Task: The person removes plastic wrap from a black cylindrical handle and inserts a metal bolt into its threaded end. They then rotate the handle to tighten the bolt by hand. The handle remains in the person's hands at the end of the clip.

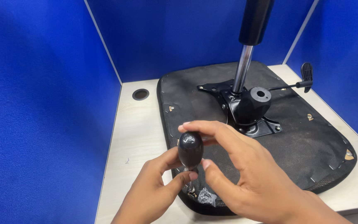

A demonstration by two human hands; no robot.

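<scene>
Blue partition walls (38, 103) close in a pale wooden worktop (135, 137) on which an upturned office chair seat (311, 145) lies, underside up. Nearest the camera, the left hand (154, 191) pinches the shaft of a screwdriver just under its black bulbous handle (190, 148), its grip closed on the tool, while the right hand (245, 174) curls thumb and fingers around that handle, its grip also clamped on it. The tool stands upright over a screw (191, 189) at the seat's near edge, beside a scrap of crumpled clear plastic (206, 196).

With the blade this close to the rim, it could slip off the screw head and jab the fabric or the left fingertips; a tilted shaft or uneven pressure would cause that.

Farther back, the black tilt mechanism (249, 108) carries a chrome gas lift column (242, 70) and a side lever (305, 81). The column's top is cut off by the frame. The blade tip and screw head are too small to make out, and both wrists run out of view.
</scene>
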